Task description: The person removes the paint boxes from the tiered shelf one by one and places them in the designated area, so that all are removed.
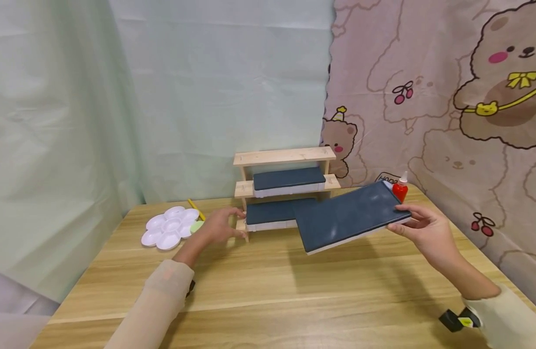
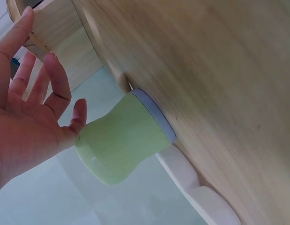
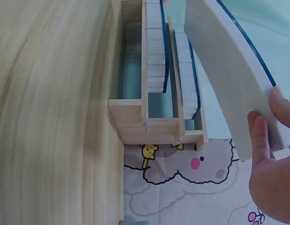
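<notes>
My right hand (image 1: pixel 429 231) pinches the right end of a flat box (image 1: pixel 350 215) with a dark blue top, holding it tilted above the table. The right wrist view shows the box's white side (image 3: pixel 224 79), with thumb and fingers on its end. A wooden step rack (image 1: pixel 285 155) stands behind. Two similar boxes rest on it: an upper one (image 1: pixel 289 179) and a lower one (image 1: pixel 268 213), partly covered by the held box. At the rack's left end is my left hand (image 1: pixel 219 225), fingers loosely bent and spread. Whether it touches the rack, I cannot tell.
A white flower-shaped palette (image 1: pixel 170 227) lies at the left, beside a yellow stick (image 1: pixel 196 209). A light green cup (image 2: pixel 123 136) stands close to my left hand. Behind the held box is a bottle of red liquid (image 1: pixel 400 190). Curtains hang along the table's back and right.
</notes>
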The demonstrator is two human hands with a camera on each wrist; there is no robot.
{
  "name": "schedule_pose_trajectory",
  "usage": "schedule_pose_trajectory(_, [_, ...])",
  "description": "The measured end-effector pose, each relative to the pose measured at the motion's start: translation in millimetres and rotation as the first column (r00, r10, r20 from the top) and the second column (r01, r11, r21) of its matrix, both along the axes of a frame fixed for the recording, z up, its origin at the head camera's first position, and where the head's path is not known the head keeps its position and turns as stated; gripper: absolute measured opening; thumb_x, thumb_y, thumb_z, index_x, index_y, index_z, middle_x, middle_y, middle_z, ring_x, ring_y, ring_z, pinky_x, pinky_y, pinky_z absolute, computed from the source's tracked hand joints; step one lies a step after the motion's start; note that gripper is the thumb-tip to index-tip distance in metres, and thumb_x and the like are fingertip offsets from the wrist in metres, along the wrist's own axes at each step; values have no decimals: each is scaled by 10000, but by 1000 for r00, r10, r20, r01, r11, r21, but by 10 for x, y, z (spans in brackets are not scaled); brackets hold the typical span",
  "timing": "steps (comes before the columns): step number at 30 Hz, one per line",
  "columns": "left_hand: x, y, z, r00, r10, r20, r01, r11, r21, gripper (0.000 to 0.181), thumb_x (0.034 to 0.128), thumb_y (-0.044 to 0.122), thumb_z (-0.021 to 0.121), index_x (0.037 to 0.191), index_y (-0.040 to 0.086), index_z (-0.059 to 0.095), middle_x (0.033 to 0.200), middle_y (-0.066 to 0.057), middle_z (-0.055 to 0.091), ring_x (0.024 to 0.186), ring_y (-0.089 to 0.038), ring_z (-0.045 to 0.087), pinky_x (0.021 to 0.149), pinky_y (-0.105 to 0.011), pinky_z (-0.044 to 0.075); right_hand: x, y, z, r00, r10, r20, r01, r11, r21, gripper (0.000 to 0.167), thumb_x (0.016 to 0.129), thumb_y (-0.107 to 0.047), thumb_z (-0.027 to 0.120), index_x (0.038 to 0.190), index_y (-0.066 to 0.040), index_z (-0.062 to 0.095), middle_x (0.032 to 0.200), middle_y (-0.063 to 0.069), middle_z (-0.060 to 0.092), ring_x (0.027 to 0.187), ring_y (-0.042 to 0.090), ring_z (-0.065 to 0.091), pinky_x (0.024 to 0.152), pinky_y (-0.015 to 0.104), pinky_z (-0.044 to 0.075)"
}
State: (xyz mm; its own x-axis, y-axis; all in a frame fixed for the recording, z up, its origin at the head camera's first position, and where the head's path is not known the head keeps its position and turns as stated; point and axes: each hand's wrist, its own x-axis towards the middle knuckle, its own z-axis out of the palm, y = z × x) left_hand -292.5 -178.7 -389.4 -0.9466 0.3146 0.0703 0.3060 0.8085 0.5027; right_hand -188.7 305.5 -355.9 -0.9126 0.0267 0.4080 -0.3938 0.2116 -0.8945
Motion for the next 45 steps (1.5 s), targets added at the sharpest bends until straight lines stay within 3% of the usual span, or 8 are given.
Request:
schedule_pose_trajectory(6, [-4,-5,4,1000,-6,-11,6,1000,-8,519,754,281,877,1199,122,663,1333,-111,611,1292,-375,496,1056,-540,402,30,25,-25,998,-51,31,48,993,107,435,811,21,787,1215,-114,697,1098,-218,631,797,7,692,684,148,547])
schedule_pose_trajectory(12, [7,-8,15,1000,-6,-12,6,1000,-9,514,761,279,873,1200,117,660,1328,-110,614,1292,-373,496,1063,-541,395,61,32,-33,999,-33,39,29,994,105,429,805,41,783,1201,-104,703,1076,-226,646,781,26,699,683,159,554])
schedule_pose_trajectory(19, [-10,-7,-8,1000,-9,-13,9,1000,-14,512,764,295,869,1200,124,660,1334,-103,614,1296,-368,495,1068,-541,390,86,56,-53,998,-50,47,42,984,173,445,801,17,796,1221,-75,681,1079,-262,607,789,22,690,684,169,559])
schedule_pose_trajectory(31, [-3,10,22,1000,-5,5,5,1000,-9,513,767,282,869,1205,122,655,1359,-114,594,1312,-374,478,1077,-544,382,105,138,-65,997,-46,65,33,983,181,431,798,27,795,1200,-86,687,1065,-261,623,770,25,692,659,182,561])
schedule_pose_trajectory(40, [-7,5,9,1000,-1,5,1,1000,-5,514,762,275,872,1205,125,657,1357,-105,597,1316,-363,478,1080,-533,382,115,183,-104,999,5,50,-12,990,141,417,789,83,778,1173,-53,691,1118,-193,611,785,29,706,664,197,570])
schedule_pose_trajectory(45, [-5,-1,3,1000,-4,1,4,1000,-8,519,760,281,874,1204,120,657,1359,-119,593,1311,-379,478,1070,-544,388,128,194,-125,998,-25,56,14,983,182,403,792,48,791,1171,-48,690,1158,-218,557,802,8,701,659,197,570])
